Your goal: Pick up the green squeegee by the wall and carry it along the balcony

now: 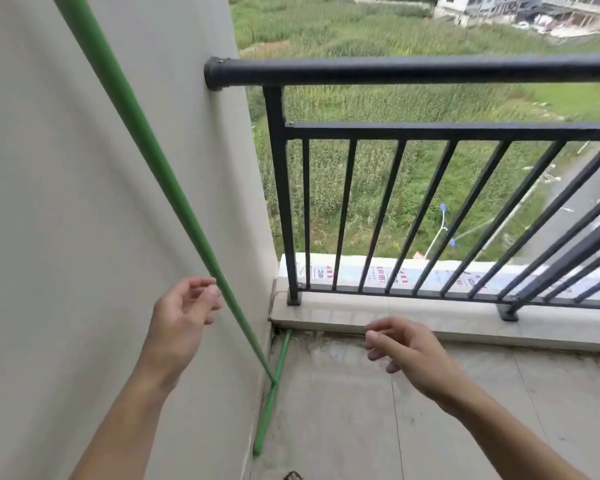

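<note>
The pale wall [66, 202] fills everything from your nine o'clock up to twelve. The black metal railing [430, 133] spans from one o'clock out to three, fixed into the wall at its round top rail and standing on a tiled ledge [413, 317]. Beyond its bars lies a green field [361, 36] far below, with buildings [520, 8] at the far two o'clock. The grey balcony floor [378, 410] takes up your four to six o'clock, wet and stained near the corner.

A long green pole [146, 143] leans against the wall, running from eleven o'clock down to the floor at the foot of the wall. There it meets a green crossbar head [272, 396], which lies along the base of the wall from the corner back toward six o'clock.

Your left hand [182, 313] is at seven o'clock from the centre, just beside the pole. Its fingers are loosely curled with the fingertips [210, 289] touching or nearly touching the shaft; you are not gripping it, and whether there is real contact cannot be told. Your right hand [406, 351] is at five o'clock, well apart from the pole, hovering over the floor by the ledge, fingers relaxed and slightly bent, holding nothing.
</note>
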